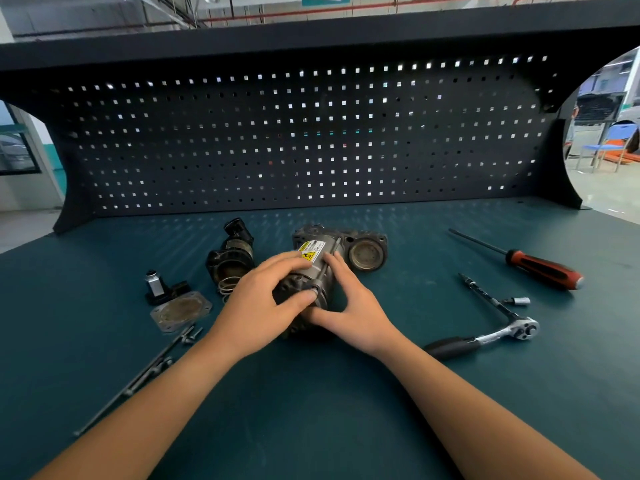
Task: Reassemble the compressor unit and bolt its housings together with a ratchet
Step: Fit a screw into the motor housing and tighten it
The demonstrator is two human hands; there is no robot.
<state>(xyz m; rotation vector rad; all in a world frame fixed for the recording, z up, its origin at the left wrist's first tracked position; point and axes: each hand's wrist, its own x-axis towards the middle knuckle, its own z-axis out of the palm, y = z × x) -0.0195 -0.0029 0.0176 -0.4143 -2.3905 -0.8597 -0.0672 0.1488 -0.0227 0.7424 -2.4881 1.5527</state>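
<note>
The grey compressor unit (323, 252) lies on its side in the middle of the bench, a yellow warning label on top and a round cylinder opening at its far right. My left hand (268, 299) grips its near end, the thumb on a long bolt head there. My right hand (349, 308) holds the same end from the right, thumb under it. The ratchet (485, 336) with its extension lies untouched to the right. A black housing part (232, 258) with a spring stands left of the unit.
A red-handled screwdriver (540, 268) lies far right, a loose socket (517, 301) by the ratchet. On the left are a square cover plate (181, 310), a small valve block (161, 287), long bolts (145, 372) and short screws (192, 336). A pegboard (311, 140) closes the back.
</note>
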